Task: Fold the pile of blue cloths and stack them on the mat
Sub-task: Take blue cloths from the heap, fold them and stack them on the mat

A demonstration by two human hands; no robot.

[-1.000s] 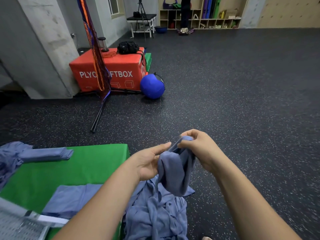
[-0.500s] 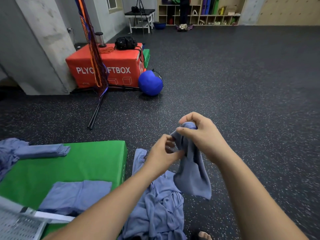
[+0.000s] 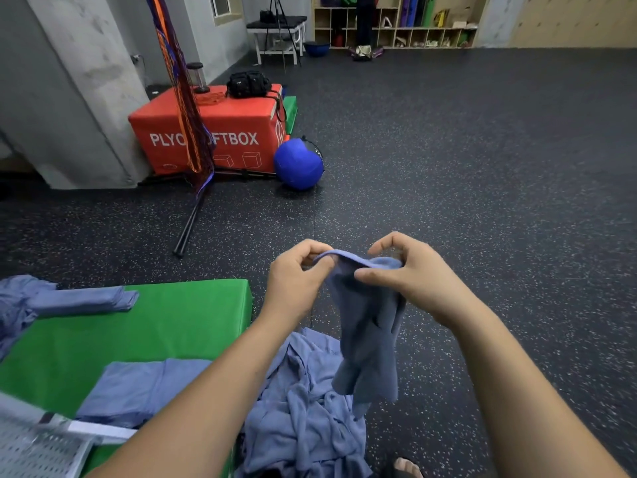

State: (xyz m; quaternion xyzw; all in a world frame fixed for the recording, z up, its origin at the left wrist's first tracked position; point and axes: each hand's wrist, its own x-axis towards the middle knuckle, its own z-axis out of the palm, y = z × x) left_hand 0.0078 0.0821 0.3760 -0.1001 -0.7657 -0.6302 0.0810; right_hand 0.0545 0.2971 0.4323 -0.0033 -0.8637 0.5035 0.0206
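I hold one blue cloth (image 3: 367,326) up over the dark floor. My left hand (image 3: 296,281) pinches its top edge at the left and my right hand (image 3: 410,274) pinches the same edge at the right; the rest hangs down crumpled. Below it a loose pile of blue cloths (image 3: 303,408) lies on the floor beside the green mat (image 3: 155,326). On the mat a folded blue cloth (image 3: 138,388) lies near me and another folded one (image 3: 86,300) lies at the far left edge.
A red plyo box (image 3: 213,132) with a black bag on it stands far left, a blue ball (image 3: 298,163) beside it. A black stand's legs (image 3: 189,225) reach across the floor. A white perforated object (image 3: 38,446) sits bottom left. My toes (image 3: 406,467) show at the bottom.
My left hand has taken hold of the cloth's top edge, and both hands have drawn apart, spreading that edge. The cloth has risen clear of the pile.
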